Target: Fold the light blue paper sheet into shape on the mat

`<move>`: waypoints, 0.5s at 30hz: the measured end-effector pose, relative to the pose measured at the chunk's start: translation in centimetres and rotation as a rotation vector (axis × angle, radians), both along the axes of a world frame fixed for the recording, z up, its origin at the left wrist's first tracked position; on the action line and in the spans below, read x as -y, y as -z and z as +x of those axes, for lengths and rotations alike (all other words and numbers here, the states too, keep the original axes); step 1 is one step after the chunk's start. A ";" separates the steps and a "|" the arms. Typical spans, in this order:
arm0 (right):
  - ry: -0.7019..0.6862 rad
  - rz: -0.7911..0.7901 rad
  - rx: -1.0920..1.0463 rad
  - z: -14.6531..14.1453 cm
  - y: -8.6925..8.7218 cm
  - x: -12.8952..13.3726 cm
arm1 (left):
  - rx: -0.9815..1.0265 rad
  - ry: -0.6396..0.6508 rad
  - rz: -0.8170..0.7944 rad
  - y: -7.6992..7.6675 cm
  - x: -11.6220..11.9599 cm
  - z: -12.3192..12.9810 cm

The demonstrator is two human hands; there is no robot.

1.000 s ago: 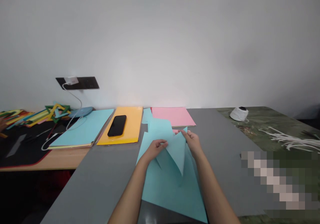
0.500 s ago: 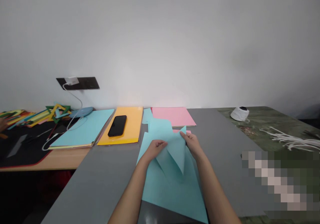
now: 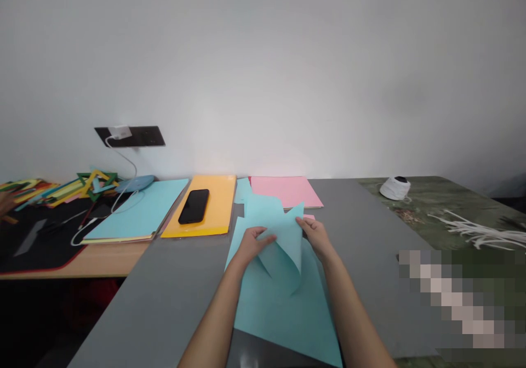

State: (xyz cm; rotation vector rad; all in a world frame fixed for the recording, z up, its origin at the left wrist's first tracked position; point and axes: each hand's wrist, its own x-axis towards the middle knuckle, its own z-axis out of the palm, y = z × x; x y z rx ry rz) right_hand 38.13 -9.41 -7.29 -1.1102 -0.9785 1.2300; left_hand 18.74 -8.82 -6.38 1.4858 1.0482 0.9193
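Toward the worktop's near edge, blue paper [image 3: 287,236] bends up from the worktop [image 3: 176,291]. The right hand [image 3: 316,234] pinches it by a corner; the left hand [image 3: 250,245] has just parted thumb from finger, and I cannot tell if it pinches. The bend is rounder now, so it is curled, not folded.

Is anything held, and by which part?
Yes: turquoise paper. The right hand pinches it just below its raised pointed corner; the left hand is at its curl's left, grip unclear.
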 end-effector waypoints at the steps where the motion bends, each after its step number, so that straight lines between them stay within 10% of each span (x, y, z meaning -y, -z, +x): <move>1: 0.001 0.003 -0.004 0.0 0.0 0.0 | -0.012 0.013 0.007 0.0 0.0 0.0; 15: 0.035 0.019 0.061 -0.3 0.1 0.0 | -0.050 -0.025 0.086 -0.1 0.0 0.0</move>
